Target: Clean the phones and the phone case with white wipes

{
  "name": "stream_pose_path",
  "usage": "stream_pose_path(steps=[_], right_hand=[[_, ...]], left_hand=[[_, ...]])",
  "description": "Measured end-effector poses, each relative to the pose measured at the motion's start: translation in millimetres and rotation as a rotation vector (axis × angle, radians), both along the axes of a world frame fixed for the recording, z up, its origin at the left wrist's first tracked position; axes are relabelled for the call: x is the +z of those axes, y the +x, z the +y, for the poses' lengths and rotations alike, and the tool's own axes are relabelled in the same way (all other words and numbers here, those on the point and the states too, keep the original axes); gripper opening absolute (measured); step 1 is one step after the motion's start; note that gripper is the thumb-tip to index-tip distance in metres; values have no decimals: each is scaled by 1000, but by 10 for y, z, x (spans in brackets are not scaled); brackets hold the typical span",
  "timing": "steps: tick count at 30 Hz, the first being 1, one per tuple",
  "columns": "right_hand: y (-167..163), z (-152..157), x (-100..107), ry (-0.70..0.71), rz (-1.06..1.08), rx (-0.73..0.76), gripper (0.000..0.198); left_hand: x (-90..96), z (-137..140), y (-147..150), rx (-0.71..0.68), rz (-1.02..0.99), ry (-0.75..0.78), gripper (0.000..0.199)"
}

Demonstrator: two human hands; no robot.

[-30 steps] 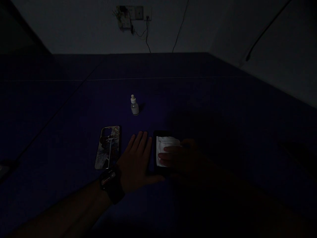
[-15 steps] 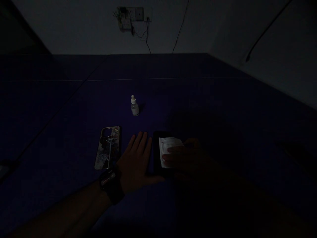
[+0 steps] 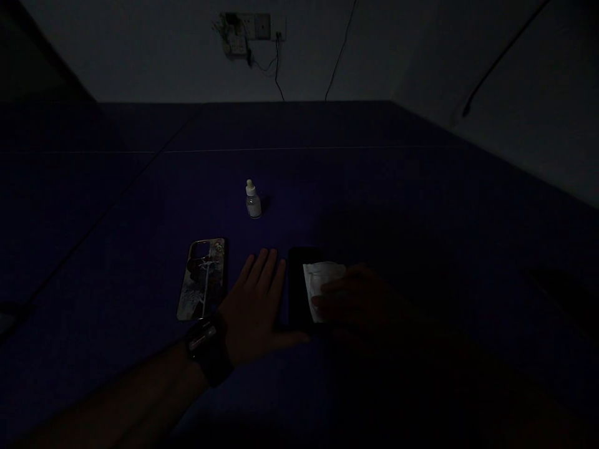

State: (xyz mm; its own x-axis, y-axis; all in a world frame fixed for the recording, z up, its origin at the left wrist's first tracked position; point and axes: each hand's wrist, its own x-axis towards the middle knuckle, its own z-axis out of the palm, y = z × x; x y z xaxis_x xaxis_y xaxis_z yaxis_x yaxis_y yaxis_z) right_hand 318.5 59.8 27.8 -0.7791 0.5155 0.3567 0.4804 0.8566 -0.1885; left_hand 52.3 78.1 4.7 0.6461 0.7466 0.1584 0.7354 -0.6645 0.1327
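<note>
My left hand point(image 3: 255, 305) lies flat on the dark blue surface with its fingers stretched, holding nothing; its thumb points toward the lower edge of a black phone point(image 3: 297, 284). My right hand point(image 3: 353, 299), deep in shadow, has its fingers over a folded white wipe point(image 3: 318, 274) and presses it onto the phone. The wipe covers the phone's right part, and the left strip of the dark screen shows. How far the right fingers curl round the wipe is hard to see in the dark.
A patterned phone case point(image 3: 203, 280) lies to the left of my left hand. Farther back stands a small dropper bottle point(image 3: 253, 202) with a white cap. Wall sockets point(image 3: 248, 28) with cables are on the back wall. The room is very dim.
My right hand has slid the wipe slightly to the right and toward me across the phone. My left hand stays in place.
</note>
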Motion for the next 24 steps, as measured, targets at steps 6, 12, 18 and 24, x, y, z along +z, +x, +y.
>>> stream_pose_path(steps=[6, 12, 18, 24], right_hand=[[-74, -42, -23, -25, -35, 49, 29], [17, -18, 47, -9, 13, -7, 22], [-44, -60, -5, 5, -33, 18, 31], [-4, -4, 83, 47, 6, -38, 22]], left_hand=[[-5, -3, 9, -2, -3, 13, 117], [-16, 4, -2, -12, -17, 9, 120], [-36, 1, -4, -7, -5, 20, 116], [-29, 0, 1, -6, -4, 8, 118]])
